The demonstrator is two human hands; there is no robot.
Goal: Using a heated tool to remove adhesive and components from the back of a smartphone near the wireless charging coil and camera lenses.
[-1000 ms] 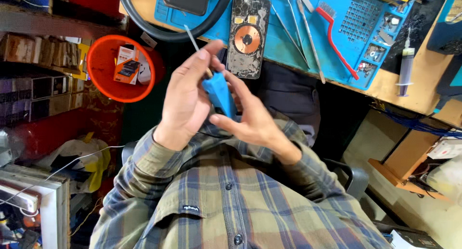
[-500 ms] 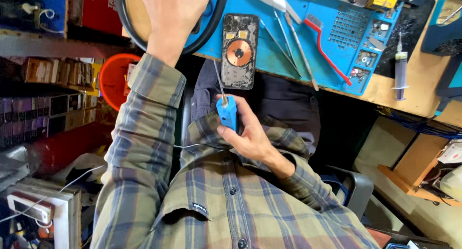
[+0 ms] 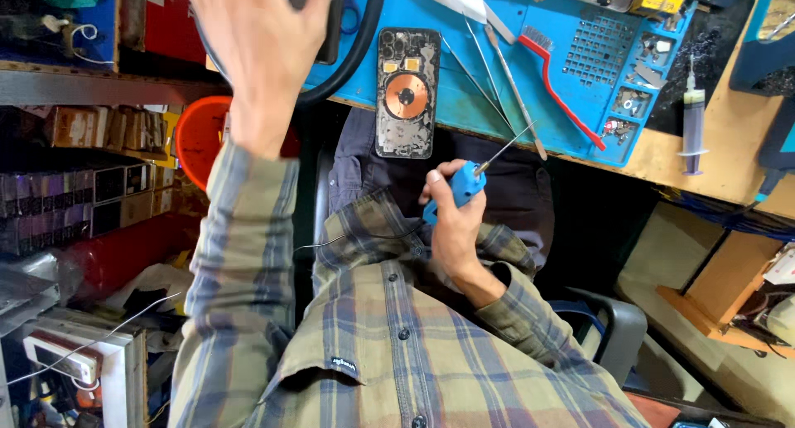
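The right hand (image 3: 454, 229) grips a blue-handled screwdriver (image 3: 464, 188) at the lap, tip toward the opened phone (image 3: 406, 93) on the blue mat (image 3: 464, 105). The left hand (image 3: 261, 55) reaches up over a dark object; its grasp cannot be told. Steadying the tip seems wise.

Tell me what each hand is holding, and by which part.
Right hand grips the blue screwdriver by its handle. Left hand reaches toward the bench; whether it holds anything cannot be told.
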